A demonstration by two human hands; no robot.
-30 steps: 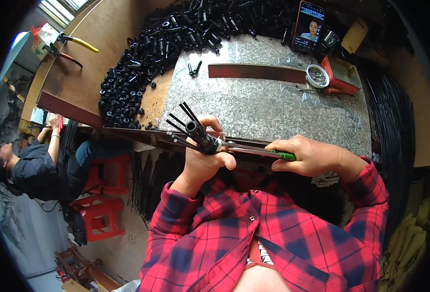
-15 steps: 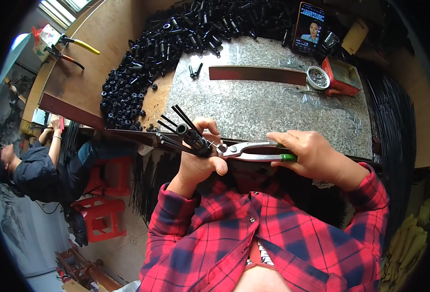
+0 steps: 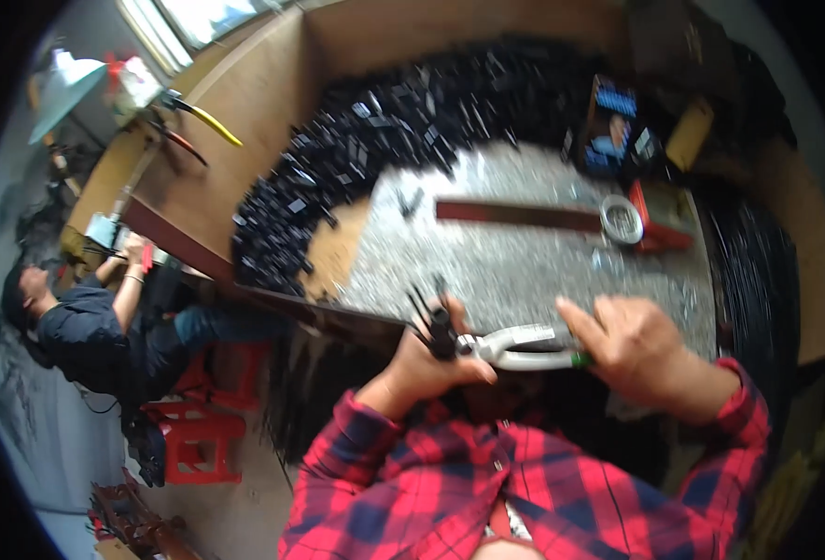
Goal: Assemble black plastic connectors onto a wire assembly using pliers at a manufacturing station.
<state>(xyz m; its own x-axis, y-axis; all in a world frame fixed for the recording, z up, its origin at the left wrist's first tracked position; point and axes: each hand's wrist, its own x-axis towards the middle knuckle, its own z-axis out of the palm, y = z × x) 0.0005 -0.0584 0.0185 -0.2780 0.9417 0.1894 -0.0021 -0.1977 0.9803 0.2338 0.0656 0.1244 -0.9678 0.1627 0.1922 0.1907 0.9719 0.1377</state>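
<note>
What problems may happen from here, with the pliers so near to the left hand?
The pliers in the right hand end close to the left thumb, so a slip might pinch it. Thin black rods stick out loosely around the black part in the left hand; a twist might bend one.

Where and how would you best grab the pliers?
I'd take the pliers by the handles, coming from the right, where the right hand holds them. They lie roughly sideways with the long handles running right, while the head points left, close to the black part in the left hand, leaving little room there.
</note>
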